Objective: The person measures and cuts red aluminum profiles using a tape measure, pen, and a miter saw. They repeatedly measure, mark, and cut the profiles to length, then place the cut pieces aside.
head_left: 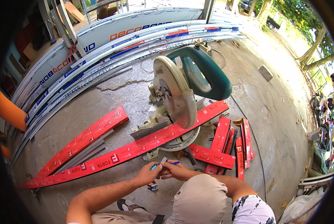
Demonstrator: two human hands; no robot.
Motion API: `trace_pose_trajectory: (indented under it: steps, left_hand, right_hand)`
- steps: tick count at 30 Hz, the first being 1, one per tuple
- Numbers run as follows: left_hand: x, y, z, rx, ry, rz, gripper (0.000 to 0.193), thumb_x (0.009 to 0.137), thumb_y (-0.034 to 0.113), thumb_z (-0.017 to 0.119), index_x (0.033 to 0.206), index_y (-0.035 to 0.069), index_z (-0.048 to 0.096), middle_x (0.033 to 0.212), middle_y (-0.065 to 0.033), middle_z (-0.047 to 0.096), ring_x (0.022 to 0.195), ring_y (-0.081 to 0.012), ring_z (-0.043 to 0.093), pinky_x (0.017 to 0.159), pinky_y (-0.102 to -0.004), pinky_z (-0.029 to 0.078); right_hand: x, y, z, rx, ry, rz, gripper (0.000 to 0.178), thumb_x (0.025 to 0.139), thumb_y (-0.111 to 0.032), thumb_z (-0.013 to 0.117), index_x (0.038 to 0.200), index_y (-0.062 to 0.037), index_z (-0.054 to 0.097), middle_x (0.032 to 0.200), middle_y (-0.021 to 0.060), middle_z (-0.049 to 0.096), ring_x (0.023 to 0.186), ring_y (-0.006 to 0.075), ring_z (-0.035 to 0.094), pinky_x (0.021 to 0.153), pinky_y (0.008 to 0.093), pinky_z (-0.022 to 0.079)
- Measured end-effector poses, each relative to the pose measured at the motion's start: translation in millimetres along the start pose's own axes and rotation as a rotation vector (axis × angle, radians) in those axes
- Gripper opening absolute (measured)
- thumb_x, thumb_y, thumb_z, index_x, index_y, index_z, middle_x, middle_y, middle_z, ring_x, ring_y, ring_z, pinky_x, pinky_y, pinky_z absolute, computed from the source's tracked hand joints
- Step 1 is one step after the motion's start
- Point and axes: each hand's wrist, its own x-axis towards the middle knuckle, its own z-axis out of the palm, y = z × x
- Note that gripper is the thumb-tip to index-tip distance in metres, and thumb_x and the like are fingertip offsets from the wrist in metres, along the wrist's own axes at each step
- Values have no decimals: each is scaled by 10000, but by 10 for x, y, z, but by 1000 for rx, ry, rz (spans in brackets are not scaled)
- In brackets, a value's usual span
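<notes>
My left hand (152, 174) and my right hand (175, 171) are closed and meet in front of me, fingertips together. A light-blue small object (154, 167) pokes out of my left fingers. At my right fingers a thin dark-blue pen (175, 162) shows. Between the hands sits a small silvery piece (164, 159), too small to name. Just below them is a short cut metal profile piece (152, 187). Beyond my hands a long red-filmed profile (133, 148) lies across the miter saw (174, 89), under its blade guard. My hands do not touch the saw.
Red-filmed offcuts (216, 156) lie piled right of the saw, and another red profile (81, 140) rests at left. Long wrapped profiles (111, 61) line the back. A cable (254, 145) crosses the floor at right. An orange tube-like object (11, 111) stands at far left.
</notes>
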Motion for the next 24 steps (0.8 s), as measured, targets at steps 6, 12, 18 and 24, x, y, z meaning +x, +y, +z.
trace_pose_trajectory:
  steps: [6,12,18,24]
  left_hand:
    - [81,-87,41,127,125,166,362,1031,292,598,1268,27,665,980,-90,717,776,-165,684,605,-332,555]
    - [147,-125,-140,292,167,77,408,924,343,617,1177,40,723,1041,-204,756,966,-358,732,884,-434,556]
    - [-174,-416,-1316,677,375,164,325,909,246,624,1130,39,744,1044,-193,758,1021,-320,723,898,-404,549]
    - [-543,-904,-2273,630,446,11,269,918,240,695,1065,26,766,899,-182,754,843,-242,713,805,-379,544]
  right_hand:
    - [-18,19,-38,-170,90,-39,293,1050,-365,642,1017,-76,680,970,38,730,869,150,709,750,268,548]
    - [56,131,-34,-102,130,-238,211,1025,-283,690,982,-78,668,777,3,634,658,97,585,602,271,479]
    - [-83,-898,-1298,135,747,-666,217,994,-203,696,834,-129,571,658,-10,548,501,97,475,445,247,384]
    - [-404,-2017,-2816,279,1213,-751,292,961,-242,691,729,-106,576,581,11,537,442,119,484,410,287,360]
